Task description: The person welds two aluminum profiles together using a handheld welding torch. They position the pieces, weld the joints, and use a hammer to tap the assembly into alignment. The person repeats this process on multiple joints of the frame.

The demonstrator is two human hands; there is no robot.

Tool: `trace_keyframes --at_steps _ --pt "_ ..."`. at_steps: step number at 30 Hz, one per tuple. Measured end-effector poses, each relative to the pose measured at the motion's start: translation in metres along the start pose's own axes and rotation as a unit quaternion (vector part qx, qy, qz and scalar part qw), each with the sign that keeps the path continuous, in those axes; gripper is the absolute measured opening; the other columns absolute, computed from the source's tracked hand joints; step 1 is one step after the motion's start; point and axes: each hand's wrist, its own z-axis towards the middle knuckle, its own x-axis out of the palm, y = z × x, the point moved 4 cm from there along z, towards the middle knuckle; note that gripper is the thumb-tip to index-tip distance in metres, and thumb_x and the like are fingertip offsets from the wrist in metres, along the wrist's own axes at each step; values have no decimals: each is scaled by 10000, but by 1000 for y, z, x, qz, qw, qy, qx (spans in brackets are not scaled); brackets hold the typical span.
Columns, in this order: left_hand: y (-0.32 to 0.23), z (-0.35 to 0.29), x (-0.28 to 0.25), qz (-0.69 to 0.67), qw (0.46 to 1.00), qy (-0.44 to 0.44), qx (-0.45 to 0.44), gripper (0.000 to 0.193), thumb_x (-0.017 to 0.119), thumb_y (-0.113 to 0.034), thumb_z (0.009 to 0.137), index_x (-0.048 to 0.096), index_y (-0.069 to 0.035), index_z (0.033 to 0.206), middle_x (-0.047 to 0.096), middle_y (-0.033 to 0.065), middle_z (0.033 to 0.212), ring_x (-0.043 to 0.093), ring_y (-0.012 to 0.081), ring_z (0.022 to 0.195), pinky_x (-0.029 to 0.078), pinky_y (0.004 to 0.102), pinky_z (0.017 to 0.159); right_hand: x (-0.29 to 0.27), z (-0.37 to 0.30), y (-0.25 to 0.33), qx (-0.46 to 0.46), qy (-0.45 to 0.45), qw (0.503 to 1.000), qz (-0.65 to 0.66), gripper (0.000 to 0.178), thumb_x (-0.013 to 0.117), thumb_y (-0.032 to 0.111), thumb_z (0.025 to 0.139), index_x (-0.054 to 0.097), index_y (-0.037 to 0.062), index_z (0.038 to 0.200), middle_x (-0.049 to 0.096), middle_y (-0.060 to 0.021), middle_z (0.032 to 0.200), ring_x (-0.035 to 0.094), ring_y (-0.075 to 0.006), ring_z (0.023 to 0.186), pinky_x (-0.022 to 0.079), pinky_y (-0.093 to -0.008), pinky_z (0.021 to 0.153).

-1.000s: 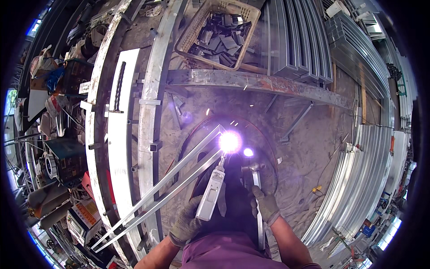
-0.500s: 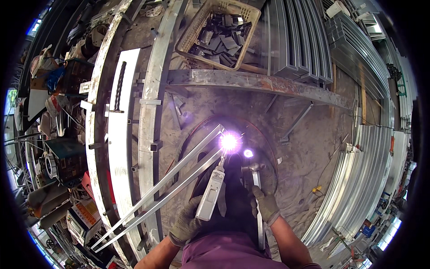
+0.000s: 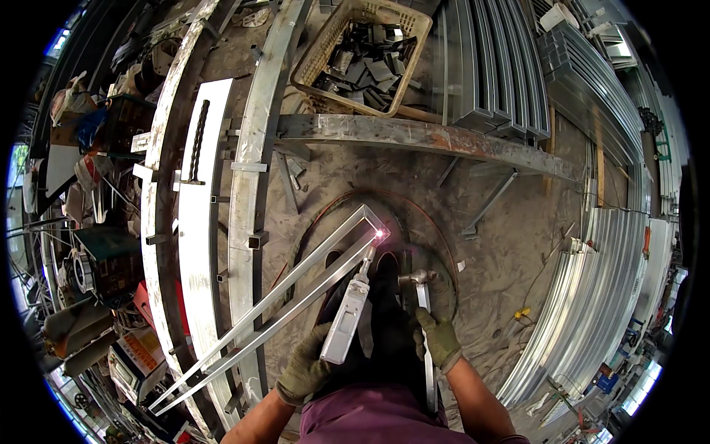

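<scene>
Head view: the gloved left hand (image 3: 305, 370) is curled closed on the rear of a grey, box-bodied torch (image 3: 345, 329); the gloved right hand (image 3: 441, 342) is wrapped round the shaft of a hammer (image 3: 426, 300). A metal frame (image 3: 296, 274) — two long tubes joined by a short end piece (image 3: 377, 220) — lies slantwise across both edges of the right-hand support beam (image 3: 248, 200), its joined end jutting past that beam's right edge, above the floor. A small pink glow (image 3: 379, 234) sits at the corner where the end piece meets the nearer tube, by the torch tip.

The step in hand appears to be hot work on that corner. Good practice: rest the torch wrist, aim the tip along the seam, and apply no side load — the overhang could let the frame shift. Hold the hammer clear of the arc.

Containers: a beige mesh basket (image 3: 409, 74) sits beyond the cross beam (image 3: 355, 129), its lower right corner just beside that beam's far edge. Inside, dark metal offcuts (image 3: 377, 70) lie loosely heaped.
</scene>
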Motion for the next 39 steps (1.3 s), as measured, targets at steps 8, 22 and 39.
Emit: trace_keyframes --at_steps 8,22,39 --pt "-14 -21 -10 151 982 -96 63 662 944 -276 905 632 -20 1429 752 115 1193 744 234 1075 605 400 946 -14 -5 37 -71 -19 997 37 519 664 565 1111 709 52 1041 580 -35 627 533 -176 428 429 -327 402" --pt "71 26 -67 269 927 -257 50 234 812 -124 935 682 -33 1108 684 158 1000 680 355 922 562 460 838 -66 64 193 -169 -21 977 128 516 617 528 1138 663 62 924 557 -9 580 522 -154 398 430 -314 387" --pt "60 36 -74 220 942 -251 28 221 810 -147 964 623 -49 897 592 90 769 590 255 696 512 406 689 15 38 157 -118 78 959 -245 395 657 421 1123 753 41 1173 598 -7 689 560 -130 501 484 -322 457"
